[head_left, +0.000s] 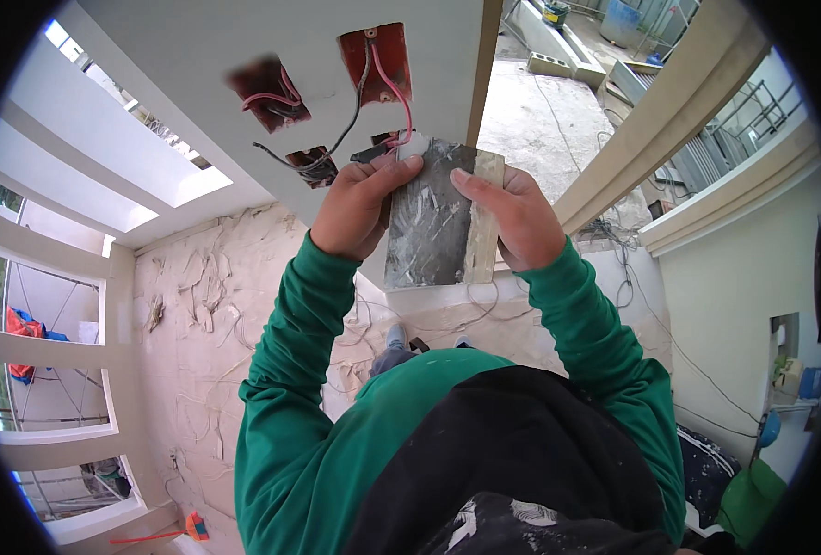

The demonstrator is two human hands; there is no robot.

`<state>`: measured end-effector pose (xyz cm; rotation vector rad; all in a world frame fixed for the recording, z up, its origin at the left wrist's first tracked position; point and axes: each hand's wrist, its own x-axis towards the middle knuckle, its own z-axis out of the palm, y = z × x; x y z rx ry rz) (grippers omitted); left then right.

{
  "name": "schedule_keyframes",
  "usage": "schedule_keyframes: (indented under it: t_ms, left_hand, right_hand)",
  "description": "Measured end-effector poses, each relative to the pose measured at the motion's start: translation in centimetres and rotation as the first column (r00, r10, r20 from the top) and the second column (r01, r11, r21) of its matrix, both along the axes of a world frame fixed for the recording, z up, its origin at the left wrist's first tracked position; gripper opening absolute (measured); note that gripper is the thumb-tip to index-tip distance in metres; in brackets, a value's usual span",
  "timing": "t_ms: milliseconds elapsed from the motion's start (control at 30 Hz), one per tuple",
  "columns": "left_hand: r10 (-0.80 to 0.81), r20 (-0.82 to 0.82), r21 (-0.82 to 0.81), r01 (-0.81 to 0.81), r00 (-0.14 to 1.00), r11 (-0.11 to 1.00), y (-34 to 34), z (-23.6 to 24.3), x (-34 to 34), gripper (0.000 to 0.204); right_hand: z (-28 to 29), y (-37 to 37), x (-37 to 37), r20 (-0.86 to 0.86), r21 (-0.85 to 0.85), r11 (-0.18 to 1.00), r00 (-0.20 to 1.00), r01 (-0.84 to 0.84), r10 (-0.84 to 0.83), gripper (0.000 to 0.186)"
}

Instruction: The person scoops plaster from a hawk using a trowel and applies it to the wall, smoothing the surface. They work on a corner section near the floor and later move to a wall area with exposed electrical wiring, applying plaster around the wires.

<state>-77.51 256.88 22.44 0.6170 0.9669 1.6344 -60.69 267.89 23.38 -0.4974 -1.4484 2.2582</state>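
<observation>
My left hand [359,205] and my right hand [526,219] grip a flat grey rectangular plate [433,217] by its two sides, both thumbs on its face. White smears cover the plate, and a rough cream strip [484,217] runs down its right side. A white lump [414,144] shows at its upper left corner, by my left thumb. Just beyond the plate, red electrical boxes [347,65] are set into a pale wall [188,46]. Pink wires [397,88] and a dark wire [350,125] come out of them. The plate partly hides the lowest box.
Below lies a floor [197,324] under wrinkled, dusty sheeting, with loose cables [625,259] on the right. Window frames [49,347] line the left. Past a door frame [669,111], concrete blocks [551,65] and a blue barrel [621,20] stand outside.
</observation>
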Motion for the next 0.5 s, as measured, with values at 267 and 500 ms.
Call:
schedule_keyframes:
  t_ms: [267,500]
  left_hand:
    - [-0.114,0.068,0.07,0.109,0.991,0.992,2.1,1.6,-3.0,0.02]
    - [-0.114,0.049,0.014,0.114,0.992,0.993,3.2,1.9,-3.6,0.019]
  right_hand:
    - [1.6,-0.7,-2.5,-0.04,-0.143,0.968,0.976,0.207,-0.215,0.022]
    - [2.4,-1.8,-3.0,-0.035,-0.204,0.932,0.949,0.299,-0.312,0.02]
